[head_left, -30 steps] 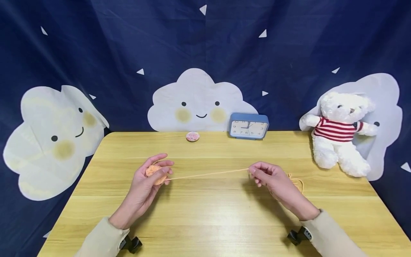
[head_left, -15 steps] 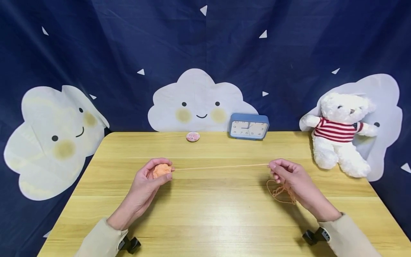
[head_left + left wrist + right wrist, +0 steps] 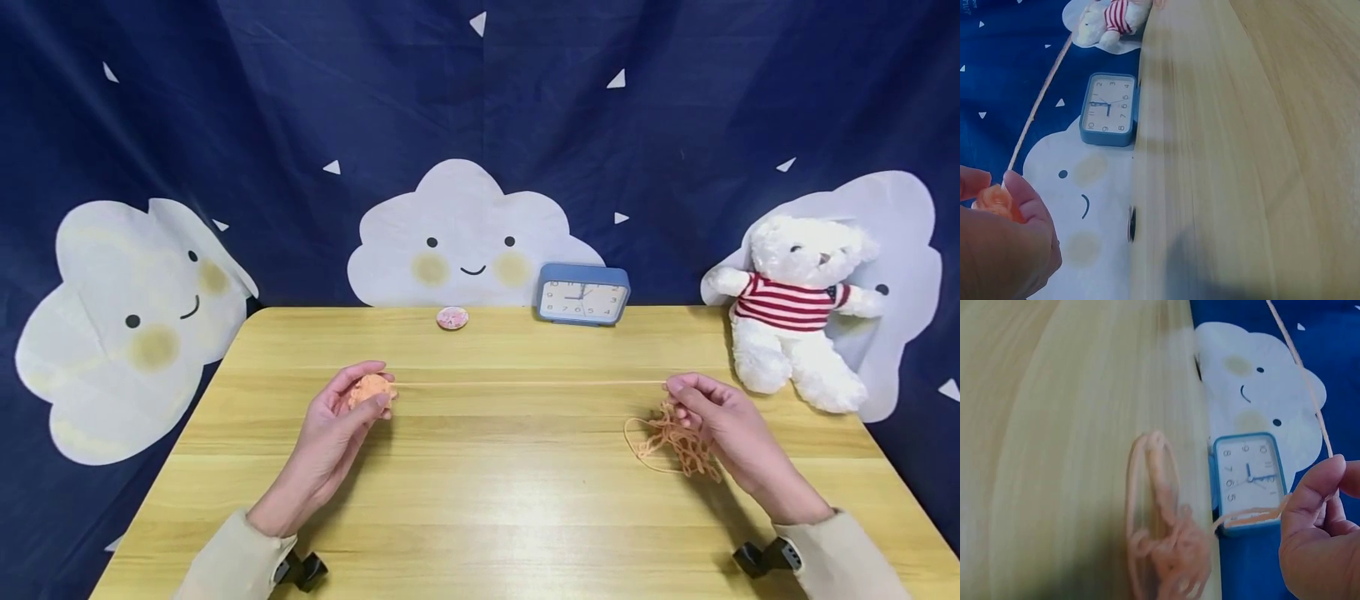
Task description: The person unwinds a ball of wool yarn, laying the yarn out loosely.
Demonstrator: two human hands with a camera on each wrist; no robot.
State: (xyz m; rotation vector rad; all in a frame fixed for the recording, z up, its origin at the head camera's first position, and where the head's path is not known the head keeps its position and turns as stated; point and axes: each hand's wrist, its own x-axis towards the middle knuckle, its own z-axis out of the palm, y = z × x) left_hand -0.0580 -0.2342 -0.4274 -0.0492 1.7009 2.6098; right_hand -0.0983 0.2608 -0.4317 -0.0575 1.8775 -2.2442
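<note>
My left hand [image 3: 330, 437] holds a small ball of orange yarn [image 3: 371, 392] between thumb and fingers, above the left part of the table. From the ball a taut yarn strand [image 3: 525, 383] runs nearly level across to my right hand [image 3: 723, 429], whose thumb and fingertips pinch it. Beneath the right fingers a loose tangle of the same yarn [image 3: 682, 442] hangs in loops. In the right wrist view the tangle [image 3: 1175, 556] dangles beside the pinching hand [image 3: 1316, 531]. The left wrist view shows the ball [image 3: 999, 201] partly hidden by the fingers.
A blue clock [image 3: 582, 296] stands at the back edge of the wooden table [image 3: 480, 533]. Left of it lies a round pink badge [image 3: 452, 317]. A white teddy bear [image 3: 798, 312] in a striped shirt sits at the back right. A dark blue cloud-print curtain [image 3: 480, 100] hangs behind.
My right hand has moved to the right, lengthening the strand between the hands. More of the loose tangle shows below it. The left hand has shifted only slightly, still holding the yarn ball.
</note>
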